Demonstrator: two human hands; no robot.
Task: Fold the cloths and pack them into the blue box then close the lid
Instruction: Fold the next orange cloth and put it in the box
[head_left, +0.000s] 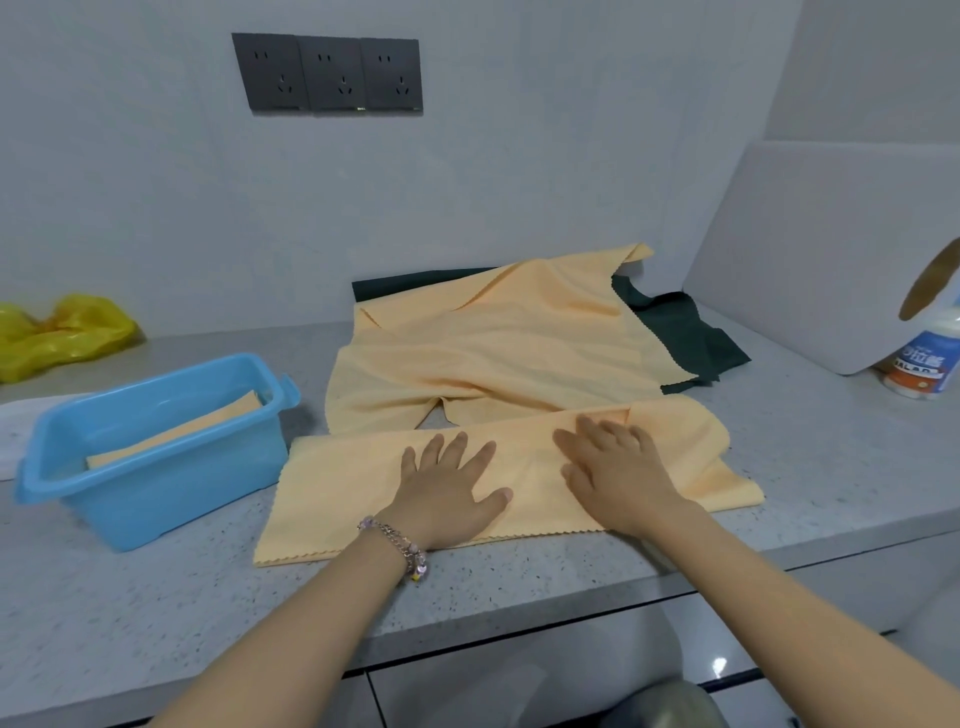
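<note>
Blue box (156, 457) holds one folded cloth (176, 434); both hands (449, 483) flat, fingers spread.

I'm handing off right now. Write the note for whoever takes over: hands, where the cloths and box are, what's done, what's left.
Left hand: open, flat on the front orange cloth.
Right hand: open, pressing the same cloth near its folded right end.
That cloth lies partly folded along the counter edge.
Behind it: another orange cloth, unfolded, lying over a dark green cloth.
Blue box: left of the cloths, open, one folded orange cloth inside. No lid identifiable in view.
Done: one cloth packed.
Left: finish this fold, pack it, fold and pack the other two, close the lid.
</note>
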